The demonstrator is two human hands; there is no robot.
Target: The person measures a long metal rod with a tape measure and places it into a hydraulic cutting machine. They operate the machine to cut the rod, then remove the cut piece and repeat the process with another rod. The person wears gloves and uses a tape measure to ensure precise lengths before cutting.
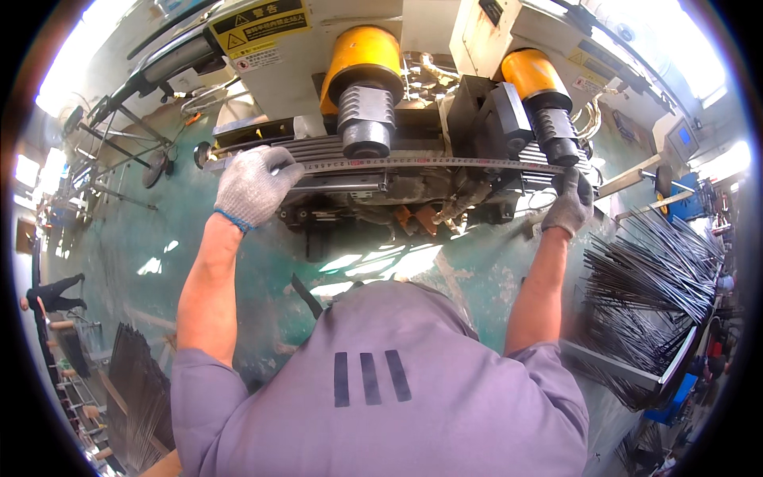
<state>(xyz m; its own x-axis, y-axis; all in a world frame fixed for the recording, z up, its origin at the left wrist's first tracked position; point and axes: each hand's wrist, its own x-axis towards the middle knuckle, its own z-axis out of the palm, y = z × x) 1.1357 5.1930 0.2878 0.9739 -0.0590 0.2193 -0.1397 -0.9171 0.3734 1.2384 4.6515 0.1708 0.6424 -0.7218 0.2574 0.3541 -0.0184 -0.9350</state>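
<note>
A thin measuring tape [461,161] with fine graduations and red marks stretches between my hands, in front of the dark metal rails of a machine. My left hand [261,184], in a pale knitted glove with a blue cuff edge, is curled on the tape's left part. At the tape's right end my right hand [571,203], in a greyer glove, pinches it with thumb and fingers, below the right-hand spindle [554,135]. Another ribbed metal spindle [366,119] under a yellow cylindrical housing [366,56] points down just behind the tape, nearer my left hand.
A second yellow housing [534,73] hangs at the right of the machine. Many thin metal rods [656,270] fill a bin at the right. Bundled dark rods [135,389] stand lower left, and a wheeled metal stand [127,143] is at the left. A person [57,296] is far left.
</note>
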